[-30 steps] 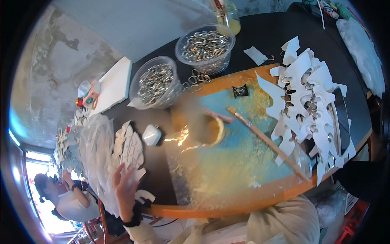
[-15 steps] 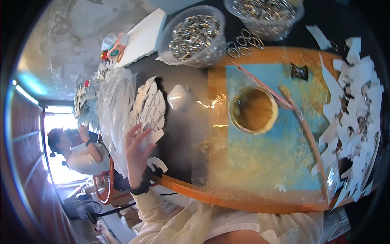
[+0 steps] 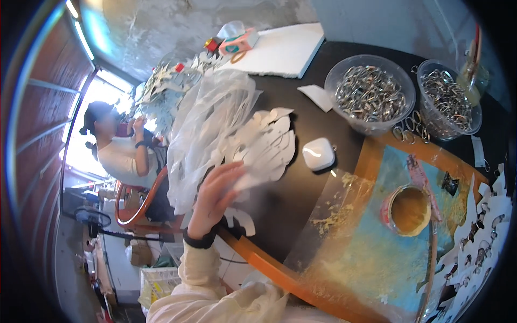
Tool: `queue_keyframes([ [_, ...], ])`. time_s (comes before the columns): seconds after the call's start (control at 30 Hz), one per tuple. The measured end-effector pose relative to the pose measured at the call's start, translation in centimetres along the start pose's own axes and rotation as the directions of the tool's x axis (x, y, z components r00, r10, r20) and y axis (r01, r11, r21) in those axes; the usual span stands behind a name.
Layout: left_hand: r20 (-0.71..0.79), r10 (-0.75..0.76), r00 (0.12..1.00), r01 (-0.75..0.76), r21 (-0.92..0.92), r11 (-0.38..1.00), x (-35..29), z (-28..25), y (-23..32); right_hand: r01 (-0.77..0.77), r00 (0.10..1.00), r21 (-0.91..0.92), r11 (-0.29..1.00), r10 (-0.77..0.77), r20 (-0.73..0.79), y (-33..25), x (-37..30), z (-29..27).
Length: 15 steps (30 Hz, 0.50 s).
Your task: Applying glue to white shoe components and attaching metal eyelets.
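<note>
White cutout shapes [image 3: 266, 145] piled on black tabletop [image 3: 301, 188], just beside clear plastic bag [image 3: 207, 124]. Left hand [image 3: 215, 196] on pile's near edge, fingers spread over one piece; actual grip hard to make out, motion-blurred. Right hand out of view. Round tin [image 3: 407, 211] on blue-yellow board [image 3: 388, 253]. Two tubs of metal clips [image 3: 370, 94] at far side. Another person [image 3: 121, 148] seated beyond the edge, by bright doorway.

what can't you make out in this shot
Head view only:
- Right hand: not in the picture.
- Left hand fingertips: motion-blurred against the white paper cutouts.
- Stack of white cutouts at right: cut off by the fisheye rim.
- Contents of the round tin: blurred.
</note>
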State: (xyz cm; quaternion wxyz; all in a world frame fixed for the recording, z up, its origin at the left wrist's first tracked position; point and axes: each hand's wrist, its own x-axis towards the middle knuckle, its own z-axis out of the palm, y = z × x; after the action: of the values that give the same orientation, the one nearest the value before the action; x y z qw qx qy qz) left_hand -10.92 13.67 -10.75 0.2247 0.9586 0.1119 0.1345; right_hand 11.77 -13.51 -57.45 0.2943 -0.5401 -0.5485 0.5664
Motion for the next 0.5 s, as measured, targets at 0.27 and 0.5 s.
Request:
queue_keyframes([
  [0.27, -0.441, -0.307, 0.843, 0.149, -0.357, 0.922, 0.5, 0.8, -2.4, 0.022, 0.998, -0.044, 0.999, -0.024, -0.058, 1.0, 0.3, 5.0],
  [0.5, -0.453, -0.473, 0.756, 0.133, -0.601, 0.788, 0.4, -0.2, -2.8, -0.024, 0.982, -0.156, 0.987, -0.006, -0.191, 2.2, -2.7, 3.4],
])
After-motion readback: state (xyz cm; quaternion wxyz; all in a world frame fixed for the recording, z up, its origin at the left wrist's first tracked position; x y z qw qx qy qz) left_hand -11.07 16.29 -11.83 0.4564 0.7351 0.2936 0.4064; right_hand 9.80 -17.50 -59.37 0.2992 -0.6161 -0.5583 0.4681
